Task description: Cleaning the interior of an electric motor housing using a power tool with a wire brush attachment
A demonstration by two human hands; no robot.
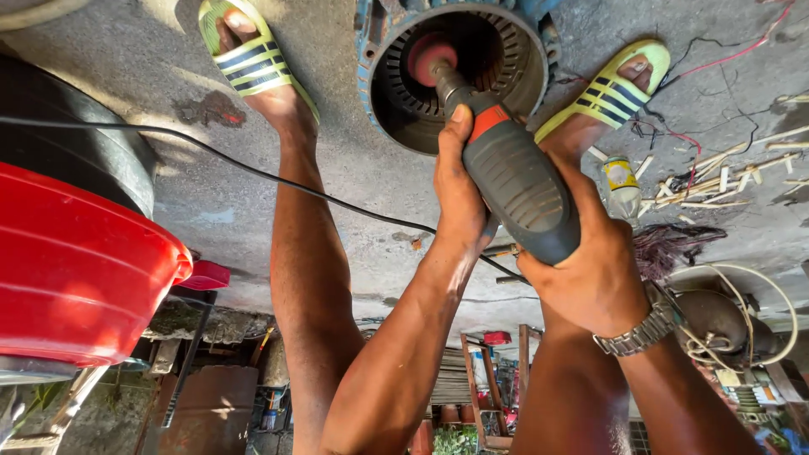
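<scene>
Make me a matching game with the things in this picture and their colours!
Things:
1. tub
2. sandals
3. power tool
4. watch

Colours:
A. silver
B. red
C. grey with an orange band
D. yellow-green with dark stripes

Pairs: 1-B, 2-D, 3-C, 4-A. Both the left hand and the right hand hold the power tool, its tip inside the round motor shell.

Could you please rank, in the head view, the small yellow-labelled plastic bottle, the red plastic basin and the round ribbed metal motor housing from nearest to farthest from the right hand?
1. Small yellow-labelled plastic bottle, just above the right hand.
2. Round ribbed metal motor housing, ahead at top centre.
3. Red plastic basin, far left.
</scene>
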